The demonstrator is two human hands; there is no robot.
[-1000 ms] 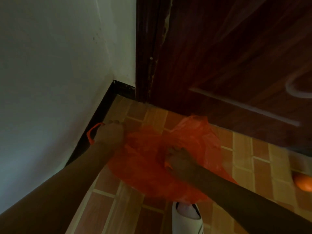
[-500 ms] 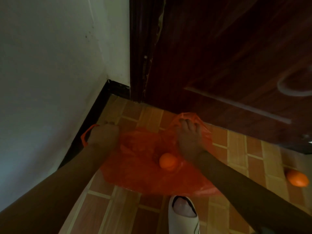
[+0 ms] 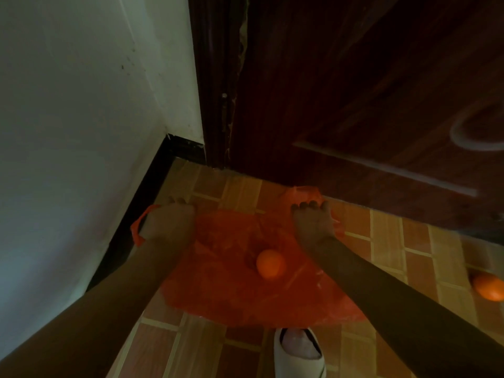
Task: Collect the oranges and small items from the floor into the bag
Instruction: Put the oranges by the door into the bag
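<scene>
An orange plastic bag (image 3: 231,293) is stretched wide above the tiled floor. My left hand (image 3: 169,222) grips its left handle, whose loop sticks out beside the wrist. At the bag's far right edge, near the door, my right hand (image 3: 313,219) grips the other handle. One orange (image 3: 270,263) lies in the bag's hollow between my arms. A second orange (image 3: 489,288) sits on the floor at the right edge of the view.
A white wall (image 3: 81,132) with a black skirting board runs along the left. A dark wooden door (image 3: 368,91) and its frame close off the far side. My foot in a white slipper (image 3: 298,353) stands just below the bag.
My right hand left the inside of the bag, leaving an orange there, and moved up and right to grip the far handle. The bag's mouth is now pulled wider.
</scene>
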